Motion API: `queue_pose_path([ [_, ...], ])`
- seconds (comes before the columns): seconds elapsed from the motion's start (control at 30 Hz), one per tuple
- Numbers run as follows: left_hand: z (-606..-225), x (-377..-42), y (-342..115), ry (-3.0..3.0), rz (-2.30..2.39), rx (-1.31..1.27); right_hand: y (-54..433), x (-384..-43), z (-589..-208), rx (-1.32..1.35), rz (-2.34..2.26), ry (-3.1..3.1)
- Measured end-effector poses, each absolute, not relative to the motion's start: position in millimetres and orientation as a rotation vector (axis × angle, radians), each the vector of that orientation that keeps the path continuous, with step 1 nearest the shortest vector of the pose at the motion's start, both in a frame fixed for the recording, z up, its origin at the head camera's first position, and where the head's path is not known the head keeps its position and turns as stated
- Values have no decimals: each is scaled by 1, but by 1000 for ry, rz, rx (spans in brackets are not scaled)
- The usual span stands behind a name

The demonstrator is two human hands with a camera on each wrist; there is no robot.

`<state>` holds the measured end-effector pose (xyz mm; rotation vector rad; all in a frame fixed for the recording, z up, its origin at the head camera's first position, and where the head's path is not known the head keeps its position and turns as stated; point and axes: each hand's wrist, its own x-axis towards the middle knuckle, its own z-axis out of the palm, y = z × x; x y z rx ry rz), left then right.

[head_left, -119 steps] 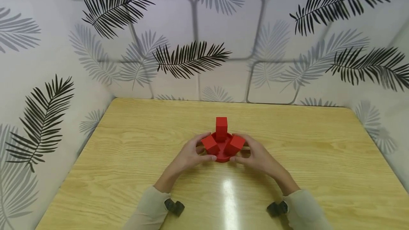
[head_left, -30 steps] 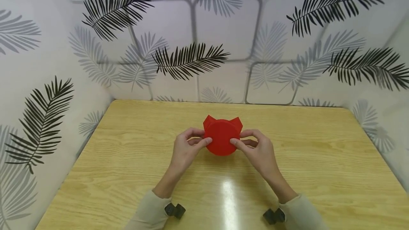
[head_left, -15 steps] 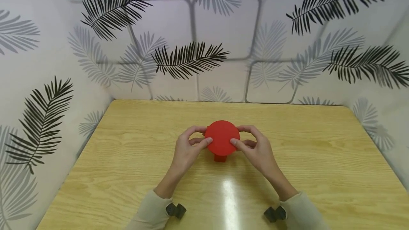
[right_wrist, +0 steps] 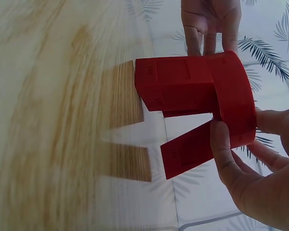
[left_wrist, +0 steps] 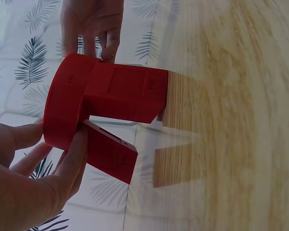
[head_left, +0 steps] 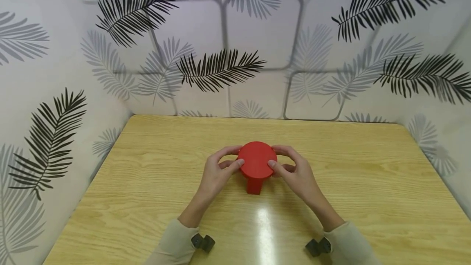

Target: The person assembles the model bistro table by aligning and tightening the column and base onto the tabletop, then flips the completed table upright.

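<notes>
A small red three-legged stool (head_left: pixel 257 159), with a round disc seat and thick block legs, is upright between both hands, legs down. My left hand (head_left: pixel 215 171) grips the disc's left rim, thumb on the near side and fingers behind. On the opposite rim my right hand (head_left: pixel 299 171) holds it likewise. In the left wrist view the near leg (left_wrist: pixel 127 94) reaches the table at its foot, or almost; another leg (left_wrist: pixel 111 154) shows a gap above its reflection. The right wrist view shows the stool's curved side (right_wrist: pixel 233 96) with faint raised numbers. The third leg is mostly hidden.
A glossy wood-grain table (head_left: pixel 154 167) spreads out around the hands, with a bright light streak near its front. Behind and left stands a pale wall (head_left: pixel 257 32) with a leaf pattern. Black devices (head_left: pixel 203 242) sit on both wrists.
Four seconds ago the stool lay with its legs pointing up. Both hands have turned it over, legs first pointing away, then down. In the last half second it has tipped upright.
</notes>
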<state>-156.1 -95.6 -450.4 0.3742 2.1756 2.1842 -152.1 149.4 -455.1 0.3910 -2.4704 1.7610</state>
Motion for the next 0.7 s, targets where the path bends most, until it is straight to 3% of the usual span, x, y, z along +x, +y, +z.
queue_pose_path([
  [0.7, -455, -156, -97, 2176, 2108, 321, 153, -152, -460, 402, 1917, -2458],
])
